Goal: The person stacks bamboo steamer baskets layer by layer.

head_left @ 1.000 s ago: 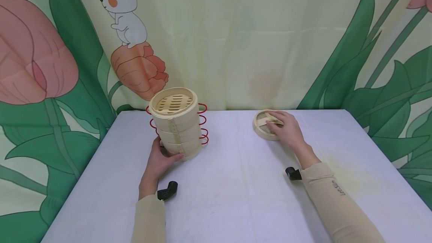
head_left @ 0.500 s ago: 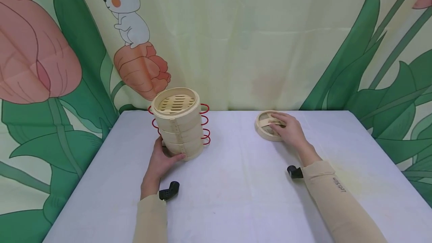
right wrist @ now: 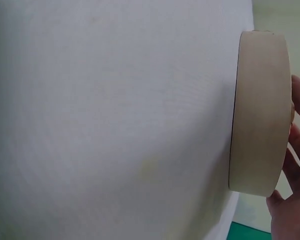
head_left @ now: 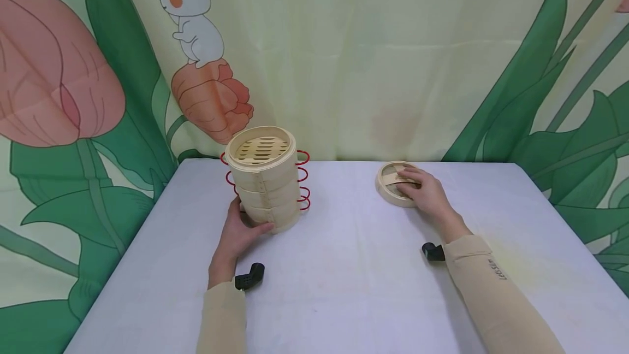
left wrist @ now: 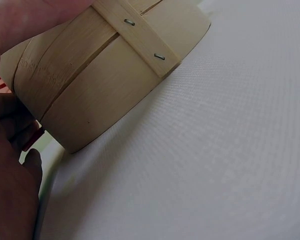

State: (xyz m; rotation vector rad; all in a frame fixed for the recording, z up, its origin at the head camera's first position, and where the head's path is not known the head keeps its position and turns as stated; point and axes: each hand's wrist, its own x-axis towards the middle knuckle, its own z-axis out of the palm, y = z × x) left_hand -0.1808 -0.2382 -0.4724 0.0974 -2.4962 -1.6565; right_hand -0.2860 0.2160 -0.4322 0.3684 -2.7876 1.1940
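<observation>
A stack of round bamboo steamer baskets (head_left: pixel 267 182) stands on the left of the table, with a slatted top and red loops on its sides. My left hand (head_left: pixel 239 234) holds its lowest part, thumb across the front and fingers around the left side. Up close, the left wrist view shows the stack's stapled bamboo wall (left wrist: pixel 105 85) beside the thumb. A round bamboo steamer lid (head_left: pixel 385 193) lies flat to the right. My right hand (head_left: pixel 429 193) is over it, thumb and fingers gripping the strip across its top. In the right wrist view the lid's rim (right wrist: pixel 260 115) sits on the cloth.
A white cloth (head_left: pixel 339 288) covers the table, whose back edge meets a curtain (head_left: pixel 344 70) printed with a rabbit, a carrot, flowers and leaves. Black camera mounts (head_left: pixel 250 276) are worn at both wrists, above the cloth.
The whole head view has shifted slightly, so everything appears a little further right. Both hands stay where they were on the steamer stack and the lid.
</observation>
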